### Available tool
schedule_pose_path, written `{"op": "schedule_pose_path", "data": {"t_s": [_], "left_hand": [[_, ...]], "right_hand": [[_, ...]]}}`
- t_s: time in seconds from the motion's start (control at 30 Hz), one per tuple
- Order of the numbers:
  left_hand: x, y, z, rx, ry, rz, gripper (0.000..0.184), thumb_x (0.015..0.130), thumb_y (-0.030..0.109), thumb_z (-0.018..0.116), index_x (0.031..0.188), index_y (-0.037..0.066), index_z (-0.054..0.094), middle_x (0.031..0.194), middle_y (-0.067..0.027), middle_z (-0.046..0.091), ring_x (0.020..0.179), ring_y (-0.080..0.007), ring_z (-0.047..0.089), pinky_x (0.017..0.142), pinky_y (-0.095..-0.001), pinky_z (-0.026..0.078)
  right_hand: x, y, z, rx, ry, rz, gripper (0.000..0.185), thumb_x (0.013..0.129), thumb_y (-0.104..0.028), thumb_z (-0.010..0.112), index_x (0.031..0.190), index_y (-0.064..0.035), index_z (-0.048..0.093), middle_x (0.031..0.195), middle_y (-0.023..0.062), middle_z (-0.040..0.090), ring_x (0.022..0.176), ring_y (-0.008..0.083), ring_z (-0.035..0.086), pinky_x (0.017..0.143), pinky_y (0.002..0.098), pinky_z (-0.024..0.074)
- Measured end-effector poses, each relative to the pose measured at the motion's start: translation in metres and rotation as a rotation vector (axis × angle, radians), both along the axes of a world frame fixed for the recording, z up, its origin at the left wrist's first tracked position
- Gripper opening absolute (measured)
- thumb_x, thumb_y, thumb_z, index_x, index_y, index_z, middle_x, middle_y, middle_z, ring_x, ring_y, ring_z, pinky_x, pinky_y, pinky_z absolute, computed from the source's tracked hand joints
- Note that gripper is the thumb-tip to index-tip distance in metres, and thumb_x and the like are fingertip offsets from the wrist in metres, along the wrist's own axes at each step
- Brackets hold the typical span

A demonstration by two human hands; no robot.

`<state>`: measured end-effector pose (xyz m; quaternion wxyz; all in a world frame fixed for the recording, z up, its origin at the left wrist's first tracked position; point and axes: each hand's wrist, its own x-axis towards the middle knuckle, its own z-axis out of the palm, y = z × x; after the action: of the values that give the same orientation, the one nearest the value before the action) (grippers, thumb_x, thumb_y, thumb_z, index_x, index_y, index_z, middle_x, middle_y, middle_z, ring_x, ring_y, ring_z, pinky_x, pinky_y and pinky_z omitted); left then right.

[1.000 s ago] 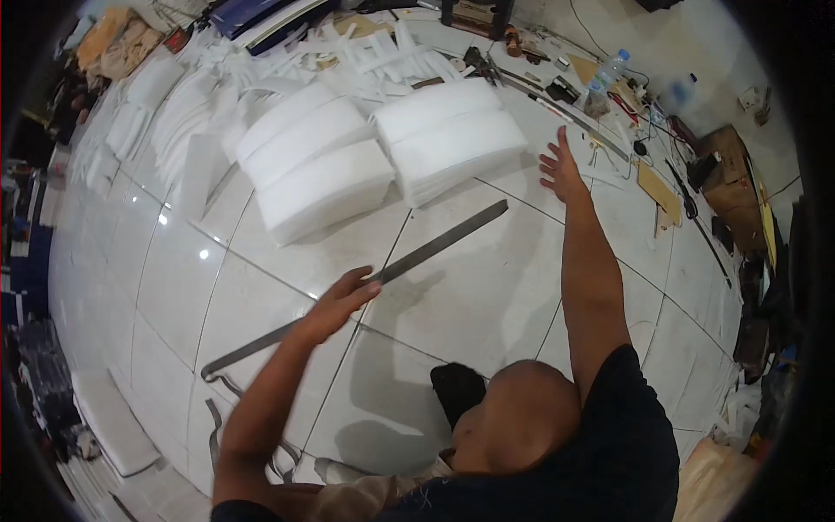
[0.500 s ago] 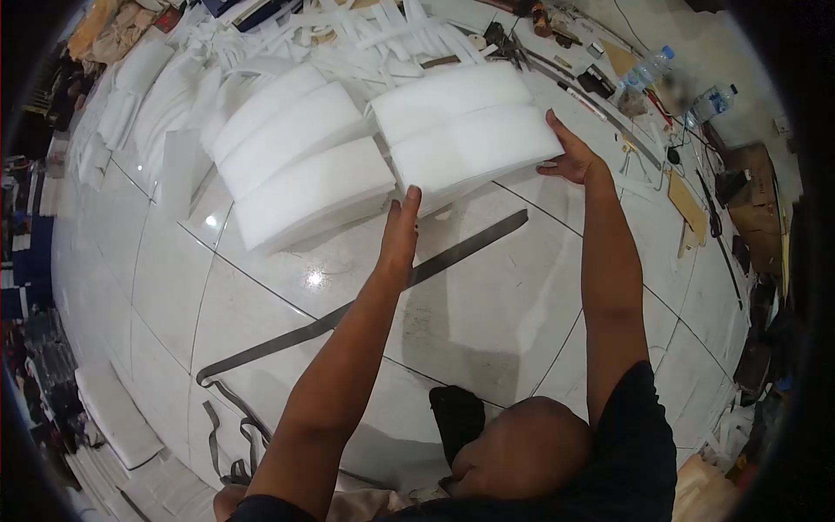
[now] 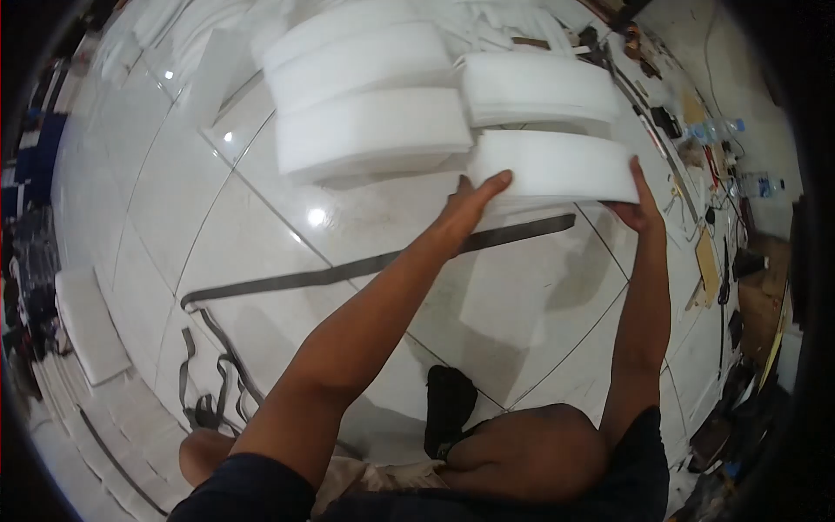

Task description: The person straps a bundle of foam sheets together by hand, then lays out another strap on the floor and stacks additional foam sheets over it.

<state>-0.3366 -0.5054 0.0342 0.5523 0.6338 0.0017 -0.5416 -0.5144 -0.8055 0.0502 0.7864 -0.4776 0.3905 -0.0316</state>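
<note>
Between my two hands is a stack of white foam sheets (image 3: 561, 165), its top slightly curved. My left hand (image 3: 474, 198) grips its left end, thumb on top and fingers partly hidden beneath. At the right end, my right hand (image 3: 642, 204) holds it with the thumb along the side. Just behind stands another white foam stack (image 3: 539, 83). To the left sit more foam stacks, the nearest one (image 3: 370, 126) close to my left hand. A long grey strap (image 3: 348, 270) lies across the tiled floor under my left forearm, its tail curled at lower left.
White foam strips (image 3: 513, 22) are heaped at the back. Along the right wall lie tools, plastic bottles (image 3: 718, 130) and a cardboard box (image 3: 765, 300). A white padded slab (image 3: 91, 326) rests at the left. My knee and a black-clad foot (image 3: 448, 404) are in front.
Both hands have closed on the front right foam stack and drawn it toward me, apart from the stack behind. The camera view has also shifted.
</note>
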Motion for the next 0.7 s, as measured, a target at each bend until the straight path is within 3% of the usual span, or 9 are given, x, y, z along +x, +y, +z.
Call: {"op": "schedule_pose_path", "data": {"t_s": [0.07, 0.23, 0.33, 0.37, 0.43, 0.47, 0.53, 0.63, 0.7], "left_hand": [[-0.008, 0.002, 0.009, -0.151, 0.027, -0.067, 0.120, 0.065, 0.068, 0.065, 0.142, -0.009, 0.014, 0.140, -0.0299, 0.031, 0.130, -0.0362, 0.035, 0.108, -0.0423, 0.028], [-0.032, 0.008, 0.036, -0.126, -0.137, -0.096, 0.126, 0.064, 0.066, 0.071, 0.141, -0.013, 0.010, 0.133, -0.0340, 0.028, 0.124, -0.0445, 0.036, 0.107, -0.0428, 0.030], [-0.050, 0.037, 0.061, -0.104, -0.313, -0.140, 0.126, 0.064, 0.063, 0.073, 0.140, -0.013, 0.008, 0.132, -0.0339, 0.026, 0.123, -0.0468, 0.032, 0.107, -0.0455, 0.028], [-0.054, 0.059, 0.073, -0.163, -0.279, -0.092, 0.126, 0.065, 0.061, 0.074, 0.140, -0.014, 0.005, 0.132, -0.0344, 0.026, 0.124, -0.0466, 0.030, 0.108, -0.0463, 0.026], [-0.070, 0.101, 0.083, -0.195, -0.315, -0.027, 0.121, 0.070, 0.053, 0.074, 0.142, -0.010, 0.000, 0.132, -0.0333, 0.027, 0.126, -0.0432, 0.027, 0.108, -0.0474, 0.022], [-0.073, 0.123, 0.093, -0.173, -0.326, -0.003, 0.121, 0.070, 0.053, 0.074, 0.142, -0.010, 0.000, 0.132, -0.0333, 0.027, 0.126, -0.0432, 0.027, 0.108, -0.0474, 0.022], [-0.073, 0.173, 0.121, -0.360, -0.264, 0.187, 0.113, 0.070, 0.045, 0.075, 0.145, -0.003, 0.005, 0.135, -0.0279, 0.029, 0.126, -0.0383, 0.030, 0.108, -0.0450, 0.023], [-0.079, 0.255, 0.111, -0.337, -0.248, 0.266, 0.101, 0.071, 0.040, 0.073, 0.144, 0.000, 0.016, 0.136, -0.0184, 0.036, 0.125, -0.0300, 0.037, 0.105, -0.0398, 0.029], [-0.084, 0.317, 0.100, -0.300, -0.263, 0.315, 0.095, 0.073, 0.043, 0.072, 0.141, -0.002, 0.023, 0.136, -0.0167, 0.039, 0.125, -0.0262, 0.039, 0.103, -0.0373, 0.032]], "right_hand": [[-0.019, 0.000, -0.008, 0.077, -0.136, 0.013, 0.075, 0.087, -0.064, 0.048, 0.136, -0.0076, 0.039, 0.130, 0.0124, 0.048, 0.121, 0.0289, 0.044, 0.103, 0.0460, 0.0328], [-0.068, -0.001, 0.001, -0.005, -0.280, -0.145, 0.067, 0.091, -0.060, 0.042, 0.136, -0.0095, 0.040, 0.136, 0.0085, 0.047, 0.123, 0.0258, 0.045, 0.105, 0.0451, 0.0332], [-0.075, 0.030, 0.043, -0.038, -0.093, -0.448, 0.071, 0.091, -0.061, 0.039, 0.141, -0.0098, 0.034, 0.141, 0.0075, 0.042, 0.128, 0.0265, 0.041, 0.108, 0.0435, 0.0309], [-0.077, 0.041, 0.054, -0.137, -0.043, -0.391, 0.077, 0.089, -0.066, 0.037, 0.142, -0.0103, 0.032, 0.141, 0.0108, 0.040, 0.127, 0.0286, 0.041, 0.105, 0.0428, 0.0364], [-0.077, 0.063, 0.066, -0.184, -0.079, -0.324, 0.086, 0.086, -0.070, 0.039, 0.142, -0.0046, 0.031, 0.141, 0.0139, 0.039, 0.129, 0.0287, 0.039, 0.106, 0.0431, 0.0344], [-0.081, 0.058, 0.063, -0.138, -0.199, -0.153, 0.087, 0.086, -0.071, 0.038, 0.142, -0.0046, 0.030, 0.141, 0.0139, 0.039, 0.130, 0.0280, 0.038, 0.106, 0.0418, 0.0332], [-0.057, 0.086, 0.076, -0.238, -0.227, 0.015, 0.090, 0.085, -0.071, 0.040, 0.142, -0.0031, 0.030, 0.141, 0.0147, 0.039, 0.127, 0.0270, 0.040, 0.105, 0.0405, 0.0338], [0.006, 0.144, 0.099, -0.211, -0.246, -0.046, 0.089, 0.084, -0.072, 0.039, 0.139, -0.0010, 0.035, 0.137, 0.0149, 0.043, 0.122, 0.0251, 0.045, 0.104, 0.0384, 0.0345], [0.058, 0.187, 0.124, -0.345, -0.392, 0.270, 0.083, 0.087, -0.068, 0.042, 0.132, 0.0005, 0.044, 0.128, 0.0146, 0.051, 0.115, 0.0230, 0.050, 0.101, 0.0344, 0.0363]]}}
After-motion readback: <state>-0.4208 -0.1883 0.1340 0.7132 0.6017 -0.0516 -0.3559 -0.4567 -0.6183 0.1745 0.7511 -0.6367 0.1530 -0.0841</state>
